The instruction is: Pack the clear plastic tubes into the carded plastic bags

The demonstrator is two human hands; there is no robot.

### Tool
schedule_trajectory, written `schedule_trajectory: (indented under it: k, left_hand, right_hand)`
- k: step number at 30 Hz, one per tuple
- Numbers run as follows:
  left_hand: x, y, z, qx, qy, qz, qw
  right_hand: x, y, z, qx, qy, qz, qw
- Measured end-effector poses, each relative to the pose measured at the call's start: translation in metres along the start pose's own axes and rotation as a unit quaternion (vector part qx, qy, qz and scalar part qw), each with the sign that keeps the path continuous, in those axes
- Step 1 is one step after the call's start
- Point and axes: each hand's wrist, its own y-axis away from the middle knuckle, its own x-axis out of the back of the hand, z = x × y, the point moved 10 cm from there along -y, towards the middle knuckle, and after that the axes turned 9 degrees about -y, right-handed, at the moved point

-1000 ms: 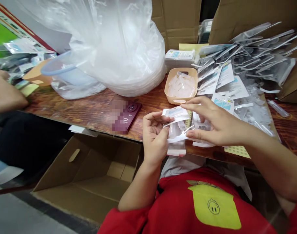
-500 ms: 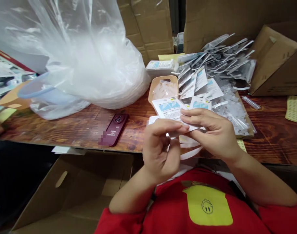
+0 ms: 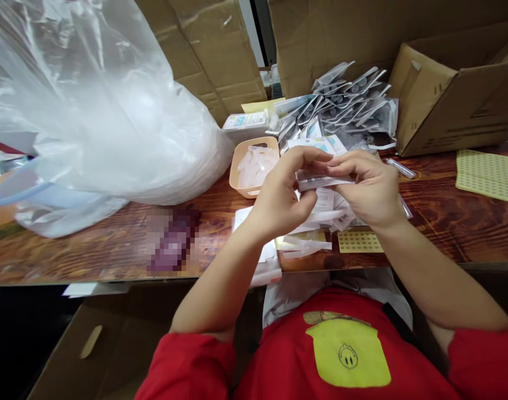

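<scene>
My left hand [image 3: 281, 194] and my right hand [image 3: 368, 186] together pinch a small flat plastic packet [image 3: 320, 179] with a printed card inside, held just above the wooden table [image 3: 112, 244]. Thumb and fingers of both hands close on its top edge. Under my hands lie several loose packets and white strips [image 3: 308, 241]. A beige tub [image 3: 254, 166] with clear small pieces stands just left of my left hand. Behind my hands is a heap of filled packets [image 3: 345, 105].
A large clear plastic bag [image 3: 95, 111] covers the left of the table, over a blue-rimmed tub [image 3: 24, 186]. A dark red phone [image 3: 174, 241] lies near the front edge. Sticker sheets [image 3: 487, 175] and a cardboard box [image 3: 458, 100] are right. An open carton [image 3: 91, 344] stands below.
My hands have lifted the packet up and away from me, above the table. The view has turned to the right, and another person's hand at the left has left the picture.
</scene>
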Motion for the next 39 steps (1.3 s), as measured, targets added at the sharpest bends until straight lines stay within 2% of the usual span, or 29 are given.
schedule_trajectory:
  k: [2,4,6,8,10,12,14,16,18,21,25,29,31,35,37,39]
  left_hand:
    - [-0.003,-0.003,-0.014,-0.018,-0.060,-0.006,0.998]
    - [-0.007,-0.003,-0.033,-0.014,-0.127,-0.022,0.992]
    - [-0.012,0.001,-0.052,-0.001,-0.182,-0.046,0.982]
    - [-0.013,0.006,-0.062,0.000,-0.205,-0.059,0.977]
    - [-0.011,0.011,-0.063,-0.009,-0.208,-0.069,0.976]
    - [-0.010,0.013,-0.064,-0.011,-0.210,-0.080,0.974]
    - [-0.008,0.014,-0.065,-0.003,-0.220,-0.086,0.972]
    - [-0.007,0.014,-0.069,0.014,-0.232,-0.090,0.968]
    - [-0.007,0.014,-0.076,0.049,-0.243,-0.098,0.964]
    - [-0.007,0.015,-0.092,0.115,-0.245,-0.125,0.954]
    - [-0.003,0.017,-0.113,0.184,-0.200,-0.138,0.953]
    - [0.005,0.023,-0.129,0.244,-0.184,-0.158,0.939]
    - [0.009,0.027,-0.123,0.247,-0.198,-0.178,0.932]
    - [0.032,0.044,-0.087,0.216,-0.264,-0.206,0.917]
    - [0.047,0.065,-0.074,0.222,-0.292,-0.229,0.902]
    - [0.063,0.093,-0.072,0.257,-0.320,-0.254,0.876]
  right_hand:
    - [-0.012,-0.001,0.010,0.002,0.025,-0.035,0.999]
    - [-0.027,0.003,0.021,-0.026,0.034,-0.118,0.992]
    - [-0.029,0.010,0.027,-0.049,0.046,-0.184,0.981]
    - [-0.006,0.010,0.027,-0.044,0.080,-0.168,0.982]
    - [0.036,0.007,0.029,-0.039,0.133,-0.099,0.985]
    - [0.078,0.007,0.040,-0.073,0.194,-0.048,0.977]
    - [0.105,0.013,0.062,-0.146,0.253,-0.052,0.955]
    - [0.116,0.025,0.083,-0.216,0.293,-0.090,0.927]
    - [0.113,0.037,0.096,-0.252,0.318,-0.129,0.905]
    - [0.097,0.046,0.104,-0.243,0.356,-0.165,0.887]
    - [0.075,0.044,0.102,-0.157,0.408,-0.185,0.880]
    - [0.070,0.037,0.085,-0.051,0.431,-0.154,0.887]
    - [0.070,0.031,0.070,-0.006,0.433,-0.129,0.892]
    - [0.061,0.005,0.028,0.056,0.414,-0.102,0.903]
    - [0.042,-0.015,0.003,0.098,0.397,-0.107,0.906]
    - [0.010,-0.036,-0.020,0.146,0.388,-0.138,0.900]
